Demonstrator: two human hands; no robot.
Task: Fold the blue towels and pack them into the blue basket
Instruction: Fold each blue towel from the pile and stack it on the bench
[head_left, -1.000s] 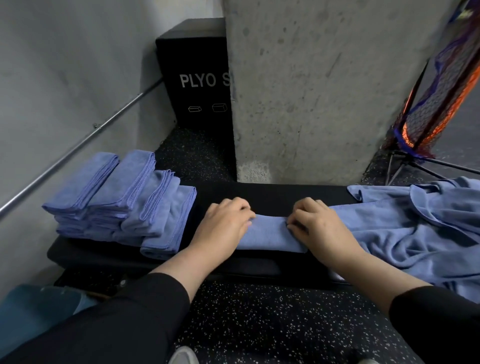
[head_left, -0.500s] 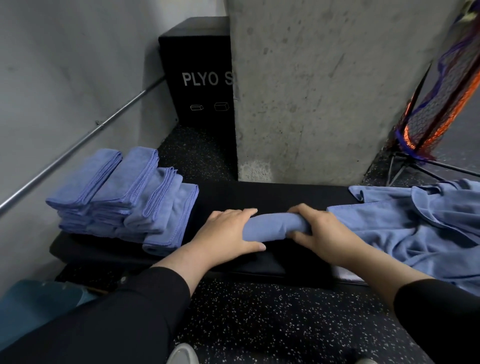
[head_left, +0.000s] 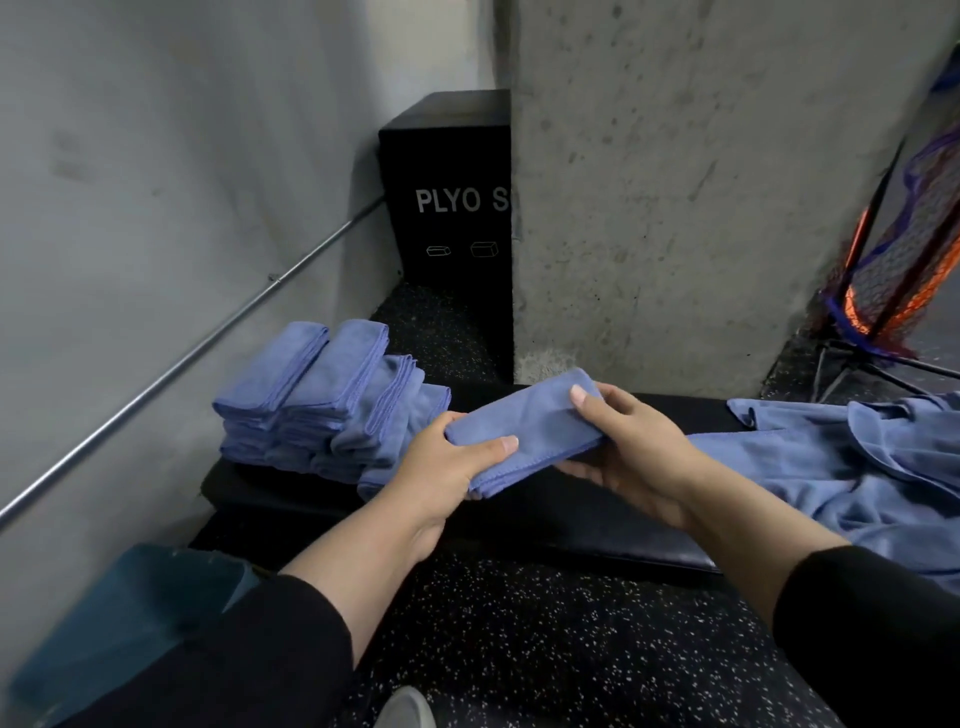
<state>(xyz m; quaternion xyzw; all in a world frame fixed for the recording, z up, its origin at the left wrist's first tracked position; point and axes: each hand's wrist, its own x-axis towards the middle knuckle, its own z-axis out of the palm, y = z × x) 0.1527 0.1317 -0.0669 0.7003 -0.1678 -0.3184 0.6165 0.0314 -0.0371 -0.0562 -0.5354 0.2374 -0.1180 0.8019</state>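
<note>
A folded blue towel (head_left: 530, 431) is held just above the black bench (head_left: 597, 530). My left hand (head_left: 441, 467) grips its near left end, thumb on top. My right hand (head_left: 628, 441) holds its right end, thumb on top and fingers underneath. Several folded blue towels (head_left: 327, 400) lie stacked in rows on the bench's left end. A heap of unfolded blue towels (head_left: 852, 467) covers the bench's right end. A blue basket (head_left: 119, 623) shows at the lower left, partly hidden by my left sleeve.
A concrete pillar (head_left: 675, 182) rises right behind the bench. A black plyo box (head_left: 452, 192) stands behind the stack. A metal rail (head_left: 182, 364) runs along the left wall. A netted frame (head_left: 904, 260) stands at the far right. Speckled rubber floor lies in front.
Both hands finished pressing the towel flat on the bench, then gripped its ends and lifted it, turning it toward the stack on the left.
</note>
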